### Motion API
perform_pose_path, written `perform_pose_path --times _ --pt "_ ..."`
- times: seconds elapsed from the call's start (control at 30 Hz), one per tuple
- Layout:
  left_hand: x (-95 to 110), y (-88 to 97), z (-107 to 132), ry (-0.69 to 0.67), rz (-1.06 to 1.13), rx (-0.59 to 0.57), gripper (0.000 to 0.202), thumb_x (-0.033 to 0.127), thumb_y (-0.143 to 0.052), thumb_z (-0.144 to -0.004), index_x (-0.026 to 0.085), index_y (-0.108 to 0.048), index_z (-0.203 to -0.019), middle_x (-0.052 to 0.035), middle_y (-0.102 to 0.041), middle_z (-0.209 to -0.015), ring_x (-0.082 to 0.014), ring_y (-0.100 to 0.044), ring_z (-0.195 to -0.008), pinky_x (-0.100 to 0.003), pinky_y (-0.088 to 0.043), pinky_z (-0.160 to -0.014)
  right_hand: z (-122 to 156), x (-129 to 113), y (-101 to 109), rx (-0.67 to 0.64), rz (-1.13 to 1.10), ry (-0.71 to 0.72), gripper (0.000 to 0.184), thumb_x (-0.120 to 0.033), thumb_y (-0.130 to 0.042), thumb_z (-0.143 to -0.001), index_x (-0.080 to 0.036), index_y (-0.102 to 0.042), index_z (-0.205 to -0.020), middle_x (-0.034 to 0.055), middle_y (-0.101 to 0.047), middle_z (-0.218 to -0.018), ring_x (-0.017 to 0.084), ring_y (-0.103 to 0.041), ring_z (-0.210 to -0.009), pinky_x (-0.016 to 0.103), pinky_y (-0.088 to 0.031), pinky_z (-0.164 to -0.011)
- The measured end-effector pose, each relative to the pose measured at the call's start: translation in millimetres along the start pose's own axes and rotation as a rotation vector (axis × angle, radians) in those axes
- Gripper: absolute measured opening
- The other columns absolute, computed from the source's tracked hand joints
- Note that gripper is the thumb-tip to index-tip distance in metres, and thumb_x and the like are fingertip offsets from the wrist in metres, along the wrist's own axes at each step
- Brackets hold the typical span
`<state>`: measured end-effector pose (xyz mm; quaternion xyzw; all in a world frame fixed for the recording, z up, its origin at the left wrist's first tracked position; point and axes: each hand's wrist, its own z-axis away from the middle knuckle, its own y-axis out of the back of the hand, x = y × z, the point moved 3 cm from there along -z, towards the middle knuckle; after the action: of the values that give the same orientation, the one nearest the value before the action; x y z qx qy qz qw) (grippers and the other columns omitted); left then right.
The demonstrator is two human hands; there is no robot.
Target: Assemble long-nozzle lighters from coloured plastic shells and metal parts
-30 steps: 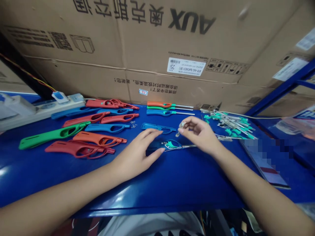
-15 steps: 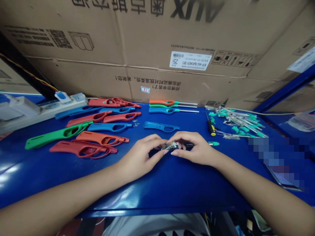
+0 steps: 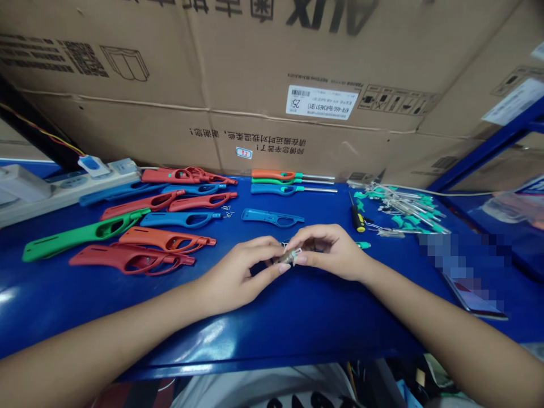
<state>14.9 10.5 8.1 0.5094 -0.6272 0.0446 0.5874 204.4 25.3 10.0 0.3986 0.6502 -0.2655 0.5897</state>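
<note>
The small part (image 3: 289,258) is over the middle of the table (image 3: 297,334), between your fingertips. Its long axis runs nearly parallel to the front edge, right end angled slightly back. Your left hand (image 3: 236,275) pinches its left end; your right hand (image 3: 335,252), equally near, pinches its right. The blue shell (image 3: 266,216) lies behind, toward the back edge.

Brownish small part (image 3: 287,257), blue table (image 3: 323,323), green casing (image 3: 70,239), black-and-yellow screwdriver (image 3: 358,220), brown carton (image 3: 238,68) with black print (image 3: 317,16)
</note>
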Motion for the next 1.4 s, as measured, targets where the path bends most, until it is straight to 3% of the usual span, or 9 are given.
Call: perform_pose_path --times 0.13,0.23,0.37,0.5,0.7,0.9,1.1,1.23,1.4 --pt "2 -1.0 1 -0.013 0.034 -0.054 0.018 0.023 -0.053 -0.1 0.016 -0.069 -0.104 -0.0043 -0.064 -0.097 -0.014 -0.062 -0.089 -0.027 -0.049 -0.083 -1 0 1 -0.084 -0.067 -0.009 0.01 -0.026 -0.077 -0.082 -0.021 -0.076 -0.091 0.0014 -0.075 -0.084 0.013 -0.07 -0.077 0.025 -0.054 -0.072" --pt "1 0.0 0 0.007 0.051 -0.029 0.019 0.023 -0.055 -0.099 0.017 -0.07 -0.108 -0.0045 -0.066 -0.099 -0.0146 -0.063 -0.091 -0.027 -0.05 -0.084 -2 -2 4 -0.052 0.012 0.021 0.016 -0.029 -0.074 -0.085 -0.021 -0.074 -0.098 0.002 -0.075 -0.087 0.013 -0.069 -0.079 0.025 -0.054 -0.072" --pt "-7 5.8 -2 0.143 0.09 0.118 0.02 0.027 -0.059 -0.096 0.019 -0.072 -0.109 -0.0045 -0.072 -0.102 -0.0169 -0.066 -0.091 -0.03 -0.051 -0.083 -1 -7 13 0.111 0.418 0.104 0.017 -0.032 -0.06 -0.095 -0.02 -0.07 -0.103 0.0043 -0.07 -0.094 0.013 -0.064 -0.079 0.027 -0.05 -0.07" --pt "-18 10.4 -5 0.299 0.217 0.255 0.021 0.032 -0.065 -0.09 0.017 -0.072 -0.103 -0.0057 -0.075 -0.1 -0.0188 -0.069 -0.088 -0.032 -0.053 -0.082 2 -7 11 -0.058 0.809 0.18 0.015 -0.027 -0.065 -0.091 -0.021 -0.068 -0.104 0.0058 -0.065 -0.1 0.017 -0.061 -0.088 0.029 -0.048 -0.076" --pt "-23 8.7 -6 0.394 0.289 0.243 0.021 0.033 -0.067 -0.087 0.016 -0.072 -0.098 -0.0047 -0.076 -0.09 -0.0165 -0.068 -0.076 -0.03 -0.054 -0.074 4 -2 9 -0.127 1.037 0.08 0.014 -0.029 -0.065 -0.091 -0.022 -0.067 -0.103 0.0051 -0.063 -0.108 0.014 -0.06 -0.079 0.026 -0.045 -0.068" --pt "-25 7.8 -5 0.351 0.256 0.179 0.023 0.033 -0.064 -0.089 0.016 -0.073 -0.102 -0.0067 -0.076 -0.095 -0.0177 -0.068 -0.08 -0.032 -0.054 -0.074 0 -6 6 -0.183 1.001 0.092 0.013 -0.023 -0.057 -0.095 -0.02 -0.069 -0.094 0.0062 -0.066 -0.099 0.016 -0.062 -0.08 0.027 -0.045 -0.07" --pt "-22 10.0 -3 0.311 0.112 0.125 0.023 0.034 -0.058 -0.094 0.017 -0.073 -0.097 -0.0034 -0.073 -0.083 -0.0164 -0.065 -0.073 -0.028 -0.051 -0.067 -9 -5 1 -0.069 0.835 -0.125 0.009 -0.018 -0.059 -0.09 -0.017 -0.066 -0.085 0.0035 -0.065 -0.083 0.012 -0.055 -0.065 0.026 -0.042 -0.062" --pt "-23 11.8 -1 0.305 0.002 0.133 0.022 0.033 -0.058 -0.094 0.017 -0.074 -0.098 -0.0027 -0.072 -0.083 -0.0155 -0.063 -0.07 -0.026 -0.048 -0.063 -6 5 7 0.063 0.599 -0.255 0.017 -0.033 -0.06 -0.092 -0.017 -0.063 -0.087 -0.0027 -0.057 -0.064 0.009 -0.047 -0.051 0.022 -0.034 -0.048" --pt "-25 12.1 0 0.283 -0.026 0.154 0.02 0.03 -0.061 -0.092 0.018 -0.074 -0.102 -0.0037 -0.073 -0.089 -0.0152 -0.064 -0.073 -0.026 -0.049 -0.064 -4 16 13 0.178 0.18 -0.356 0.035 -0.051 -0.068 -0.085 -0.018 -0.056 -0.088 -0.0008 -0.068 -0.072 0.006 -0.049 -0.036 0.022 -0.04 -0.035"
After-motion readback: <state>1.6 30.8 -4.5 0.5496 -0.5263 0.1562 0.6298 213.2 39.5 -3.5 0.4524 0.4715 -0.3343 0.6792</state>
